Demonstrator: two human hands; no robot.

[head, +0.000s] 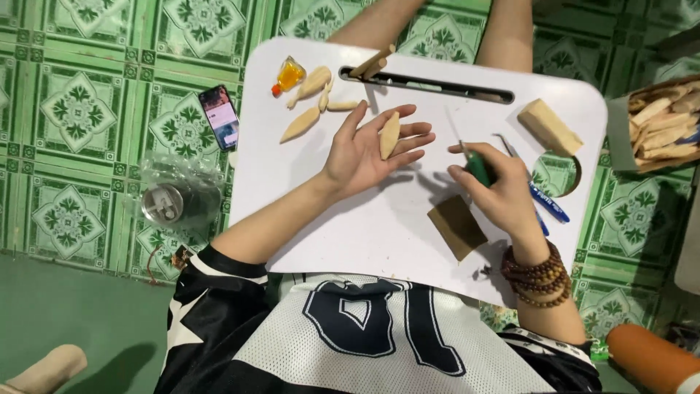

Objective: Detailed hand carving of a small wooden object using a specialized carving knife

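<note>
Resting palm-up on a white lap tray (292,175), the left hand (361,153) lies with fingers spread wide and flat, gripping nothing; a pale leaf-shaped wood piece (389,136) lies loose across its fingers.

Right hand (499,193): fingers curled shut round a green-handled tool (477,169), its thin metal tip pointing away from the body. A string of brown beads (538,276) wraps the wrist.

On the tray, near the far left corner: small orange glue bottle (289,75); just beside it, several carved pieces (315,98) of the same pale wood, one larger and set nearer the left hand.
Far edge: long slot (437,85) with two wood sticks (372,63) leaning at its left end.
Far right: rectangular wood block (550,127).
Beside the right hand: blue pen (548,203), partly hidden by the hand; a thin hooked metal pick (503,142) next to it.
Near edge, under the right forearm side: brown sandpaper square (457,226).

Off the tray, on green patterned floor tiles (73,109): phone (219,115), face up, to the left; metal can (163,203) inside a clear plastic bag. To the right, a box of wood offcuts (663,124).
</note>
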